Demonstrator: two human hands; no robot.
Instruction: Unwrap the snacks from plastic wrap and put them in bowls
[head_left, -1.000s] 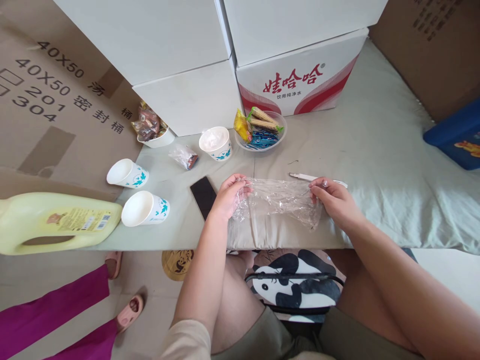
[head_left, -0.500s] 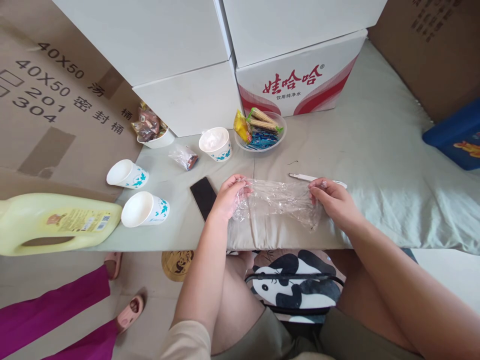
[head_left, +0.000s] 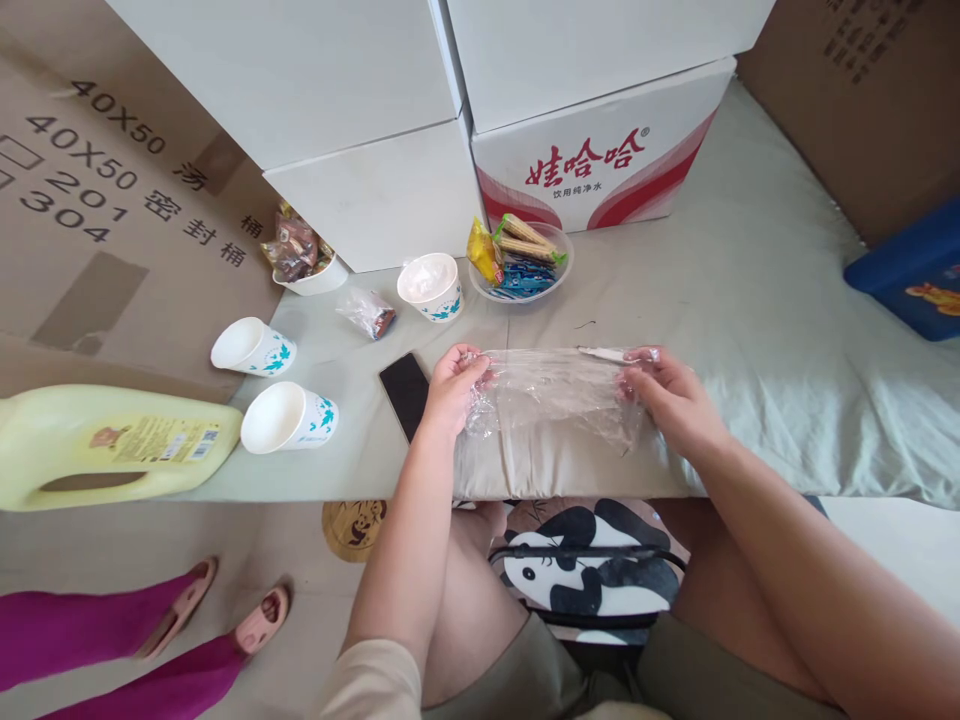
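We see a wide, flat top with a pale grey-green cloth spread over it. The cloth has soft wrinkles. At the back, a plain white box stands on it, and beside that we see a white box with red writing. In front is a clear bowl. To its left we find a paper cup, a small see-through packet and a white tub. Farther left are two more cups and a big yellow jug. Nearer to us lies a black phone. We spot a thin white tool and a tiny dark thread right of it. A blue box is far right.
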